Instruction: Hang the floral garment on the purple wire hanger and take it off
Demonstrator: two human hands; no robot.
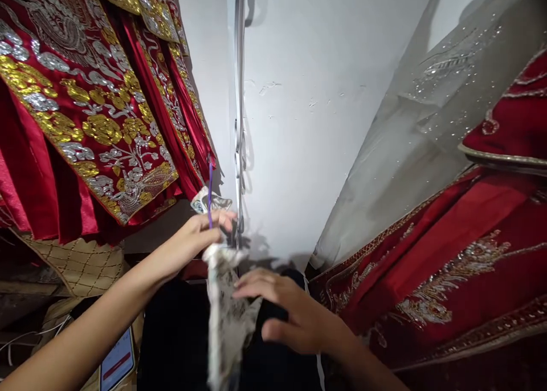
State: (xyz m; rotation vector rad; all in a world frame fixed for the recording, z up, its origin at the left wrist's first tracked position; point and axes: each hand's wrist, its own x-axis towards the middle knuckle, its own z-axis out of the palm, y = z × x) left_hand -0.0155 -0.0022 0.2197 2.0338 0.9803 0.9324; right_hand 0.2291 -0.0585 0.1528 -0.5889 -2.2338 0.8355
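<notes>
My left hand [205, 228] is closed at the bunched top of a grey-white cloth with dark blotches [226, 317], which hangs down below it and is blurred. A thin purple cord [210, 188] runs upward from the same hand. Just above the fingers shows a crumpled patterned piece [220, 202] of similar colours. On the right side of the cloth is my right hand [282, 305], its thumb and fingers apart. Its fingertips are close to the cloth; whether they touch it I cannot tell.
Red garments with gold and silver sequins [102, 123] hang on the left. A sheer glittery veil [405, 123] and a beaded red garment [427, 265] fill the right. A metal strip [238, 94] runs along the white wall [307, 55]. A lit phone [117, 359] lies at lower left.
</notes>
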